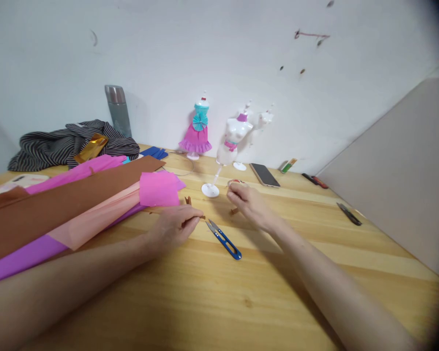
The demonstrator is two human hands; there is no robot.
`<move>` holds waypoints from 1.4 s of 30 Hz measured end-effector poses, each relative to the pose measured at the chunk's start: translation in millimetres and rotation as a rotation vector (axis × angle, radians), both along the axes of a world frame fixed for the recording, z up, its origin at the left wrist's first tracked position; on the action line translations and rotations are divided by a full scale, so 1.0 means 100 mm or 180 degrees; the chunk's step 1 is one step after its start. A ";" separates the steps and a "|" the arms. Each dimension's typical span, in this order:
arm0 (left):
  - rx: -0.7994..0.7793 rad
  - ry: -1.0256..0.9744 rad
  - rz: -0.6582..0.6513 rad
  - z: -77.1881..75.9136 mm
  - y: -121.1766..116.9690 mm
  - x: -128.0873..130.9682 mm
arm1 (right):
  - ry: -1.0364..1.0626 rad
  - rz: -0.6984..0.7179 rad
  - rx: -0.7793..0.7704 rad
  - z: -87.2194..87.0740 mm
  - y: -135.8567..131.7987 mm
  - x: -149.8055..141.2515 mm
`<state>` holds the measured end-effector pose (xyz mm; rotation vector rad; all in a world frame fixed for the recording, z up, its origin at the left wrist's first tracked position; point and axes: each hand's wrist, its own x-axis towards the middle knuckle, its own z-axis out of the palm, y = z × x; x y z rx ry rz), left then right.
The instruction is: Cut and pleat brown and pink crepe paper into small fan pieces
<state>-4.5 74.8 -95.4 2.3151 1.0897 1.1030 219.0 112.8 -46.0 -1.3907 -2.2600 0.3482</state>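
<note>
My left hand (pixel 175 224) is closed in a pinch low over the table, with the tip of a thin brown strip (pixel 203 217) poking out between thumb and forefinger. Just behind it lies a folded brown scrap (pixel 188 200). My right hand (pixel 246 201) is closed too, held in front of the white mannequin; what its fingers hold is hidden. Under that hand a small brown piece (pixel 234 211) shows, and a reddish-white ring-shaped thing (pixel 235 182) is partly covered behind it. Blue thread snips (pixel 224 239) rest between my hands, blades toward the left one.
Brown, pink and purple sheets (pixel 95 199) spread across the left. A small mannequin in a pink skirt (pixel 195 136) and a bare white one (pixel 227 146) stand near the wall. A phone (pixel 265 175) and a dark cutter (pixel 349 214) lie right. A bottle (pixel 118 111) stands behind striped cloth (pixel 51 148).
</note>
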 end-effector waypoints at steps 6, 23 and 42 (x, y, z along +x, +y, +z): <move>0.0015 -0.0043 -0.0028 0.00 -0.01 0.00 | 0.0027 -0.0508 -0.1040 0.18 0.09 0.36; 0.0630 0.0521 -0.0399 0.01 -0.07 -0.03 | -0.0911 -0.1451 -0.0870 0.40 0.16 0.91; 0.0884 0.0523 -0.0667 -0.02 -0.06 -0.06 | -0.1078 -0.0855 -0.1640 0.59 0.05 1.18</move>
